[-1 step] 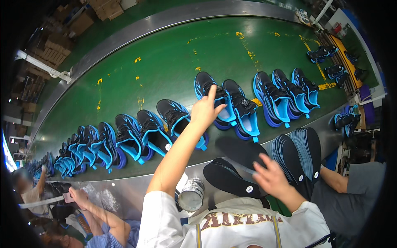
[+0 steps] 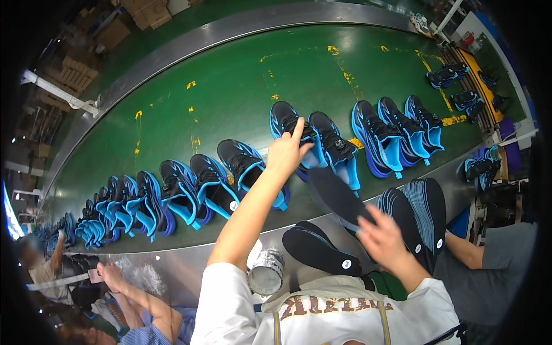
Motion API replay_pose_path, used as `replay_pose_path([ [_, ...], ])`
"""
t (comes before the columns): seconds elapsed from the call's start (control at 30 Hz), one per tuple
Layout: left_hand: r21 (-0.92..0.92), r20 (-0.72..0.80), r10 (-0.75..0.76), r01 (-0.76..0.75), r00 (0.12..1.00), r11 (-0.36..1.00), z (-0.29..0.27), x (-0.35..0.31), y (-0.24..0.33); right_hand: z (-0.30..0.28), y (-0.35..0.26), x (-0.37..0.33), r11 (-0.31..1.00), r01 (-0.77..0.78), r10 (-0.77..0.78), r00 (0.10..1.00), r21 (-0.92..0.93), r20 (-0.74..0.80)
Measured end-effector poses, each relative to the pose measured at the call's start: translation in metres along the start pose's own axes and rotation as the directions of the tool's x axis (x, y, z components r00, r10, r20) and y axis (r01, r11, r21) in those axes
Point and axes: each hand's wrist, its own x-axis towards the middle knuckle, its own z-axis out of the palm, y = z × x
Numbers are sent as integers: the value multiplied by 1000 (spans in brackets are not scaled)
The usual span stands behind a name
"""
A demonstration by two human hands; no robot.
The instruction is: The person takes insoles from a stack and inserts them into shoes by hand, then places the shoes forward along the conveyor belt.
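Head cam: left hand [image 2: 287, 152] half-spread on shoe [image 2: 283, 117], right hand [image 2: 384, 237] pinching insole [image 2: 336, 196] over near edge of surface [image 2: 230, 98], droppable if loose.

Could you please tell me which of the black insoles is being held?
It is the single black insole in the person's right hand, its free end toward the shoes; the loose insoles beside it lie in overlapping piles.
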Motion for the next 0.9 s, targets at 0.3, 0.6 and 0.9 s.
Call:
replay_pose_path([
  [0.3,-441,222,-271,344,937,829,-5,12,-28,16,-8,85,958,189,-129,957,-217,260],
  [0.6,-784,384,-507,563,772,263,11,-17,-25,113,1,84,960,36,77,918,-276,390],
  [0.9,-709,276,-504,527,818,467,12,-22,-23,131,11,92,965,21,93,907,-263,411],
])
